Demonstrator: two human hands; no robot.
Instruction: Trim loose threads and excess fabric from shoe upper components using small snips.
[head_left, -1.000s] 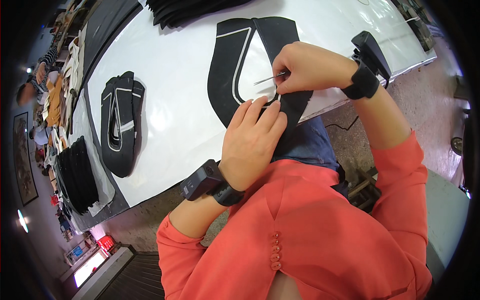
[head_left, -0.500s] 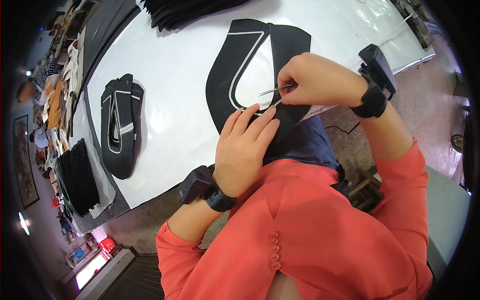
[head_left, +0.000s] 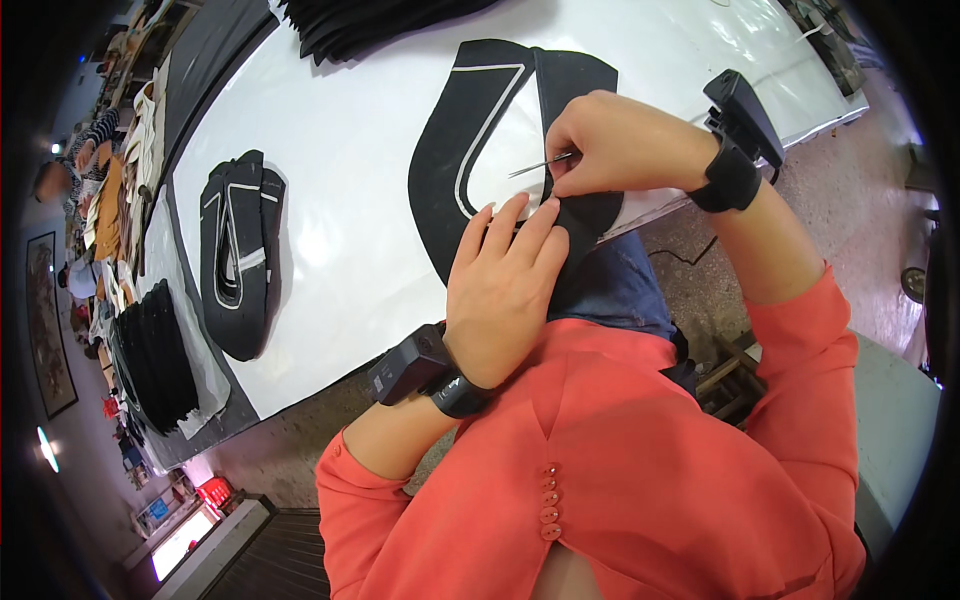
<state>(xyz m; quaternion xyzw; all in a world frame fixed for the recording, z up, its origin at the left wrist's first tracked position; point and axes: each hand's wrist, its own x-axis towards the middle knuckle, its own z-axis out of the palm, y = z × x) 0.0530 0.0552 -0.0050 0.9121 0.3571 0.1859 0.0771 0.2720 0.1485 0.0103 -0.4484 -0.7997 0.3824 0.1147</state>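
A black U-shaped fabric piece (head_left: 432,160) lies on the white tabletop before me, with a narrow white tape (head_left: 464,170) along its inner edge. My left hand (head_left: 502,285) rests on the near bend of the piece, palm down and fingers stretched out. Just beyond its fingertips, on the piece's right side, my right hand (head_left: 610,145) is closed around a thin pointed metal tool (head_left: 535,167). The tool's tip points left over the opening of the U. My fingers hide its other end, so its exact kind cannot be made out.
Several similar black pieces with white tape (head_left: 235,260) are stacked at the table's left. A pile of black fabric (head_left: 385,25) lies at the far edge. Another black stack (head_left: 155,355) stands farther left, near hanging cloth and a person (head_left: 95,140).
My right hand has moved slightly up and left along the inner edge, tool still in it. My left hand has shifted a little right, its fingers still on the black piece.
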